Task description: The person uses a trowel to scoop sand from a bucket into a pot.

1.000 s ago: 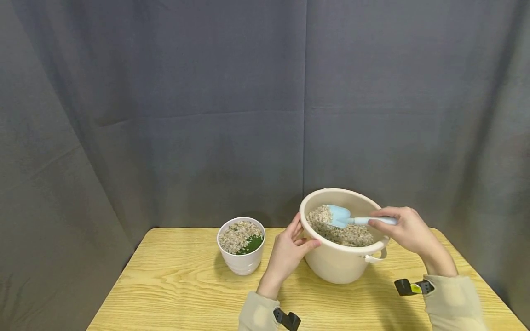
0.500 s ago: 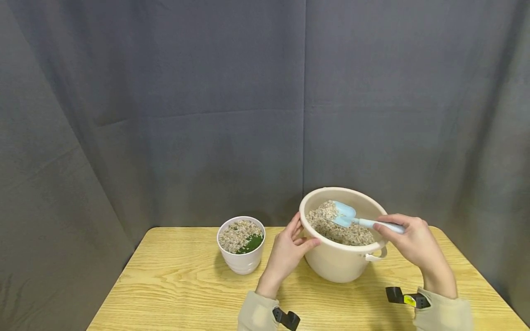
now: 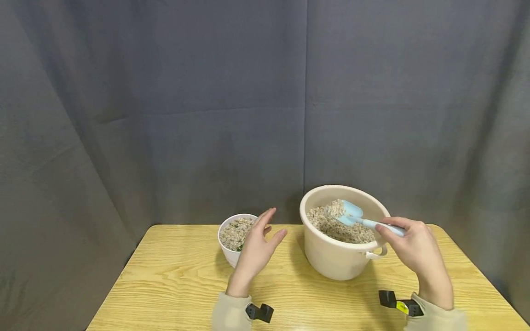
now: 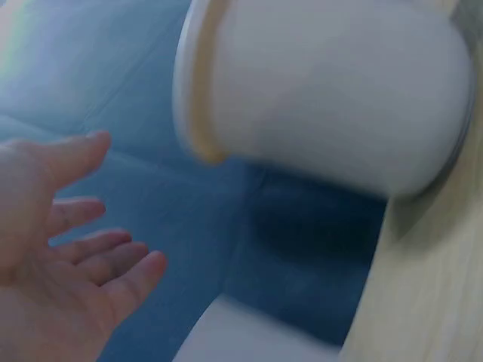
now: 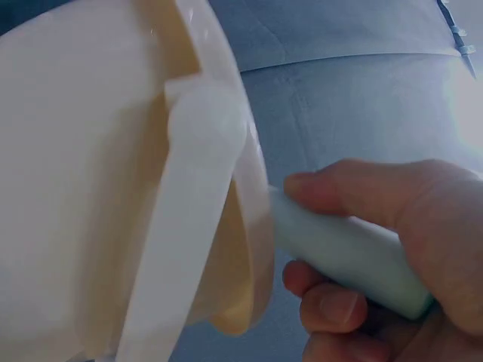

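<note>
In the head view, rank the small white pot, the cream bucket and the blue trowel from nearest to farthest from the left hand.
From the left hand:
1. Small white pot, just behind its fingers, on the left.
2. Cream bucket, to the right.
3. Blue trowel, inside the bucket, held by the right hand.

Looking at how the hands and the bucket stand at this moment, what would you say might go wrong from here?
The left hand is open and off the bucket, so digging with the blue trowel in the right hand might shift or tip it. Gravel could also spill onto the table on the way to the small white pot.
</note>
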`<state>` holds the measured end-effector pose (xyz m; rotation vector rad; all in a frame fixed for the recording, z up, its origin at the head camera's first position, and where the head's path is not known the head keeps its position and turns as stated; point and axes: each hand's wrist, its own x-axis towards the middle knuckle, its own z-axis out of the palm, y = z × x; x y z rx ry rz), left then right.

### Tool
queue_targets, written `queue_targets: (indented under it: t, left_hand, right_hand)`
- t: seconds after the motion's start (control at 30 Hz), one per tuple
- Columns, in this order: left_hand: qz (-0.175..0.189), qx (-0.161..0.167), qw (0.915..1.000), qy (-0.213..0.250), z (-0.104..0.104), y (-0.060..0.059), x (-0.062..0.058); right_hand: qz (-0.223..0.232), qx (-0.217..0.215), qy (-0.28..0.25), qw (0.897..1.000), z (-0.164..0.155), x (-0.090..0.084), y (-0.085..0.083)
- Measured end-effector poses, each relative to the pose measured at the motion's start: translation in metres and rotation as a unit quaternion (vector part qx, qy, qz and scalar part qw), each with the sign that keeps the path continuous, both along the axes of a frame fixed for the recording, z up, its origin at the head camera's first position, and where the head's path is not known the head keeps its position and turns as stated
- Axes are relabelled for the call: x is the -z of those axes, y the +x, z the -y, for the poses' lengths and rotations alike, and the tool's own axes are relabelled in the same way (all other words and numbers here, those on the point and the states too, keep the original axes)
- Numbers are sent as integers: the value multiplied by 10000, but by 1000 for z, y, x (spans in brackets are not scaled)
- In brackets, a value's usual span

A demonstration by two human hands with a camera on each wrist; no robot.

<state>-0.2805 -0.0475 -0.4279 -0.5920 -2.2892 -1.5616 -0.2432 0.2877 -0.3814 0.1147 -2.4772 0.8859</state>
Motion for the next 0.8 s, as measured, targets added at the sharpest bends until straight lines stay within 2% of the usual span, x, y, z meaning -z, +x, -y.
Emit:
queue_targets:
  t: [0.2,0.33,0.43,0.63,0.7,0.8]
  left_hand:
    - [-218,-498,9984,-151,50,6,-5]
    - [-135,-921,9952,-300,82,6,1]
    - [-19,-1055,9938,-363,102,4,8]
    - [905,-958,9910,-215,131,2,22]
    - [1211,-798,9893,-143,132,9,16]
    - [1466,-582,9875,-66,130,16,9]
  right_hand:
    - [-119,378,42,9992,17,-3,6]
    - [-153,593,-96,9981,27,-5,11]
    - [-173,739,-205,9969,31,-8,15]
    - [-223,819,-232,9961,36,-13,21]
    - [-224,814,-219,9962,39,-15,23]
    - [-341,763,-210,9963,43,-17,25]
